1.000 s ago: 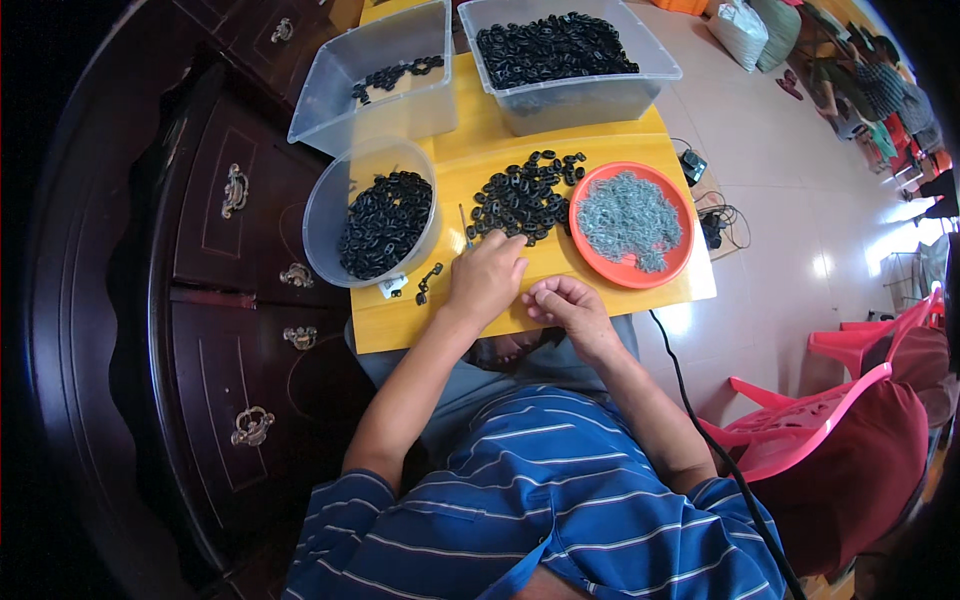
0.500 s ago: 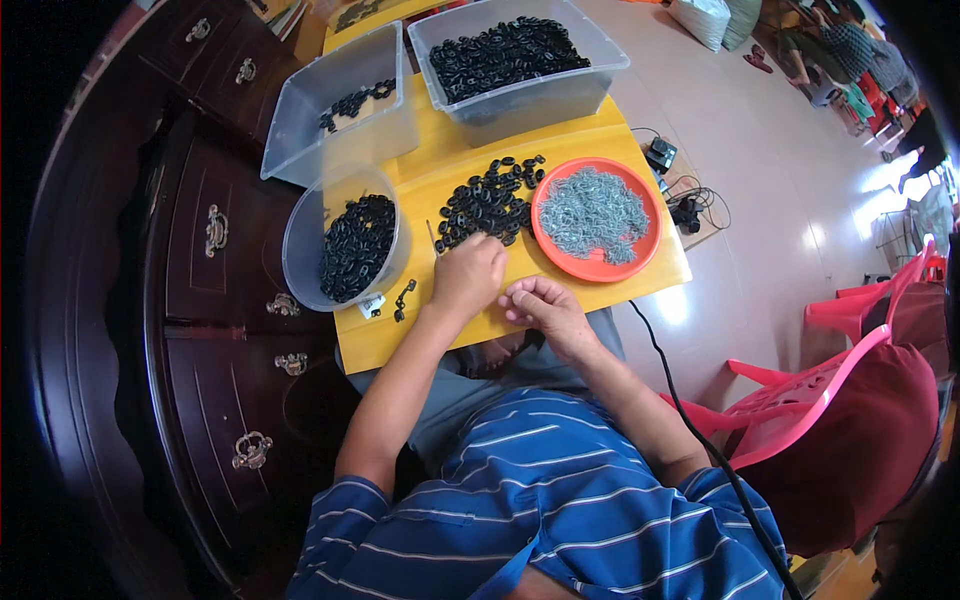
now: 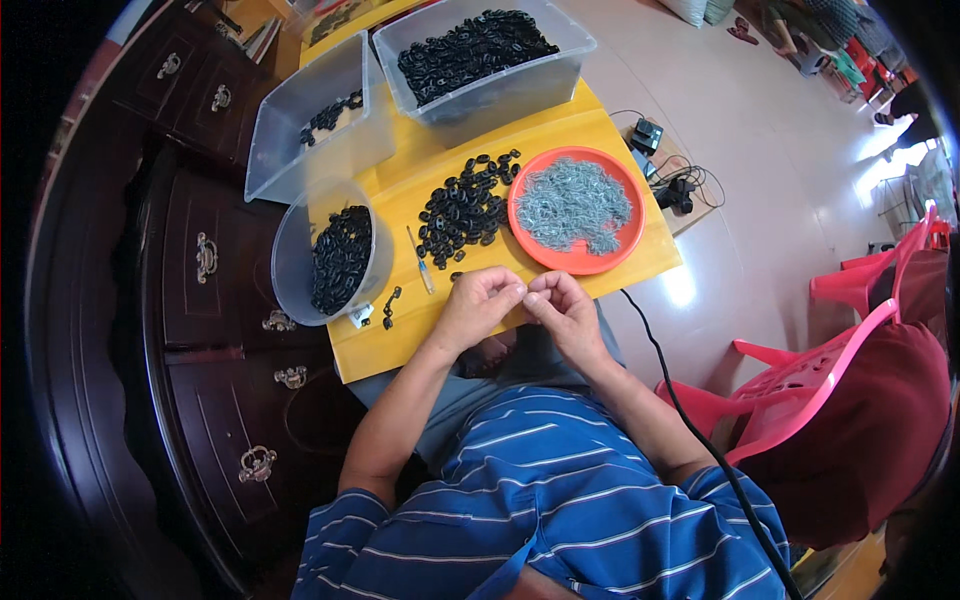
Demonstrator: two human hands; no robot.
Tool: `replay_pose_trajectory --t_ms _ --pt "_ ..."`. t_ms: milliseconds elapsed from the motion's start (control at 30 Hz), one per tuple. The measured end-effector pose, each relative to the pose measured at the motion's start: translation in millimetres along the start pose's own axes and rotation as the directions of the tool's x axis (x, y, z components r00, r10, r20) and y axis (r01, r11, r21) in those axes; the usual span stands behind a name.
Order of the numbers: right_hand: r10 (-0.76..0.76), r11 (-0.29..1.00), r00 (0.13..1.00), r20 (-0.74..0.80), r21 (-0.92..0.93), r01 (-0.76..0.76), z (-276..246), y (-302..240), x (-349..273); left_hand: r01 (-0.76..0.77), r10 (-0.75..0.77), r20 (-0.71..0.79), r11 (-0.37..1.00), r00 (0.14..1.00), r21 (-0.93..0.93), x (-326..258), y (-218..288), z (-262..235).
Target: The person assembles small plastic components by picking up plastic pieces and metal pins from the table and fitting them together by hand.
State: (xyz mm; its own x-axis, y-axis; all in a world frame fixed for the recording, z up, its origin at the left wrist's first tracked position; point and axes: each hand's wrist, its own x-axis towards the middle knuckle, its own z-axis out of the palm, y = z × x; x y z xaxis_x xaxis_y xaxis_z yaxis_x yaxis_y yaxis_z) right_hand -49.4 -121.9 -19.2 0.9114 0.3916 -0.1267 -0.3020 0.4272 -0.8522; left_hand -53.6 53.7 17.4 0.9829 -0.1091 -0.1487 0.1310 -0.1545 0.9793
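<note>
My left hand (image 3: pixel 482 304) and my right hand (image 3: pixel 565 312) meet at the near edge of the yellow table (image 3: pixel 395 345), thumbs and fingers pinched together. Whatever sits between the fingertips is too small or hidden to make out. Just beyond them lies a loose pile of small black oval pieces (image 3: pixel 462 212). An orange-red plate (image 3: pixel 632 245) heaped with thin silvery metal pieces (image 3: pixel 575 203) is beyond my right hand. Left of the pile rests a slim screwdriver (image 3: pixel 424 270). A few joined black pieces (image 3: pixel 391 308) lie near a round clear tub (image 3: pixel 380 250) holding more black ovals.
Two clear plastic bins, a fuller one (image 3: pixel 490 105) and a sparser one (image 3: pixel 275 160), stand at the back. A dark wooden cabinet (image 3: pixel 235 390) borders the left. Small black devices with cables (image 3: pixel 678 195), a black cord (image 3: pixel 655 345) and a pink chair (image 3: pixel 790 390) are at right.
My left hand has drawn back from the black pile to my right hand, and their fingertips now meet. The screwdriver is more exposed. The whole view has shifted slightly.
</note>
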Motion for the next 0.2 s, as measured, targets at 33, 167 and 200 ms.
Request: replay_pose_trajectory --t_ms 33,167,200 --pt "-0.017 1.000 1.000 -0.008 -0.025 0.016 -2.9 0.1 -1.3 0.002 -0.002 0.007 1.000 1.000 0.002 1.3 1.6 3.2" --pt "-0.093 0.970 0.994 -0.062 -0.231 0.077 -20.9 8.4 -3.7 0.066 -0.069 0.043 0.995 0.997 0.079 7.0 9.1 10.9" --pt "-0.110 0.965 0.992 -0.064 -0.247 0.091 -24.6 8.9 -3.5 0.075 -0.081 0.059 0.992 0.995 0.099 9.9 10.6 11.2"
